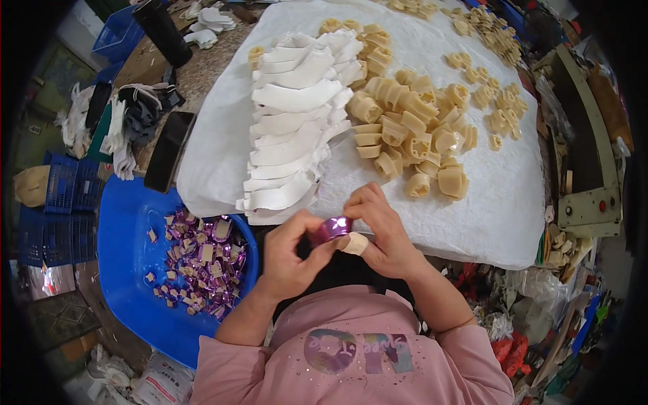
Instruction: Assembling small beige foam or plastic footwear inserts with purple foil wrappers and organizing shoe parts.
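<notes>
Just beyond the pink shirt, both my hands are closed on one small, shiny purple block (332,228), shaped like a shoe heel. My left hand (287,253) pinches its left side between thumb and fingers. From the right, my right hand (383,233) grips it with bent fingers at the far edge. A beige patch (354,243) shows by the right thumb tip; I cannot tell whether it belongs to the block or wraps the thumb. White curved strips (290,135) lie overlapped in a long stack beyond my hands. Bare beige heel-shaped blocks (412,125) are heaped right of the stack.
A white cloth (378,212) covers the table. At lower left, a blue basin (125,260) holds many purple-and-beige blocks. Left of the cloth lie a phone (169,152), a black cylinder (162,32) and gloves (115,128). A green metal machine (588,209) stands at right.
</notes>
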The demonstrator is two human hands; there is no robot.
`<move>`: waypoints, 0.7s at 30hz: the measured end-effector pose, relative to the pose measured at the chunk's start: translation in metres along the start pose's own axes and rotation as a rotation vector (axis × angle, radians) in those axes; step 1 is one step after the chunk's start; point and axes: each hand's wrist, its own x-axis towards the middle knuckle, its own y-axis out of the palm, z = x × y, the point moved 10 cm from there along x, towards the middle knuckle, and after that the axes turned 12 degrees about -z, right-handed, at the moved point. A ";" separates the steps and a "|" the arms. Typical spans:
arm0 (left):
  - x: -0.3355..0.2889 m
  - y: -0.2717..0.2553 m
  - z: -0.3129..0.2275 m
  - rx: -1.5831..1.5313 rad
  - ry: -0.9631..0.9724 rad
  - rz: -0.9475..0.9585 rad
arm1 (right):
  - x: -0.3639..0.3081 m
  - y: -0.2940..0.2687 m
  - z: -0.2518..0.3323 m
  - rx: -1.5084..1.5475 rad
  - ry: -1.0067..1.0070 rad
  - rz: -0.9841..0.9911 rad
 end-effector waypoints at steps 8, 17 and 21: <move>-0.057 -0.185 0.016 0.759 0.086 -0.611 | 0.035 0.024 -0.023 -0.245 -0.108 0.038; -0.044 -0.158 0.003 0.956 0.200 -0.550 | 0.031 0.085 0.010 -0.435 -0.335 0.071; 0.002 -0.088 -0.015 0.888 0.306 -0.389 | 0.030 0.088 0.002 -0.508 -0.313 0.040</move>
